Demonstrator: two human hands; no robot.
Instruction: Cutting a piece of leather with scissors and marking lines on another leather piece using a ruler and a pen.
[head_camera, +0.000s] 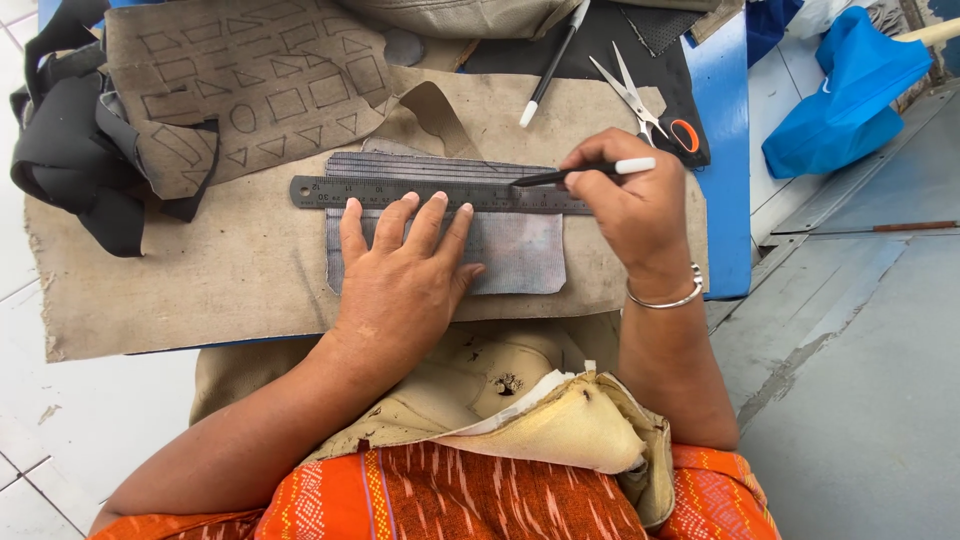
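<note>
Left hand (405, 265) lies flat, fingers spread wide, pinning the steel ruler (440, 193) and grey mesh piece (515, 250) on the tan cloth (230, 270) so nothing slips. Right hand (625, 205) pinches a black pen (580, 173), tip at the ruler's upper edge, probably touching. Scissors (640, 100) lie near behind; open cloth left of the ruler.

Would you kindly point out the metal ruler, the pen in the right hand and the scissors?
metal ruler (400, 193), head view, bare left stretch.
pen (580, 173), head view, dark barrel.
right hand (630, 205), head view, back.
scissors (632, 97), head view, blades.
</note>
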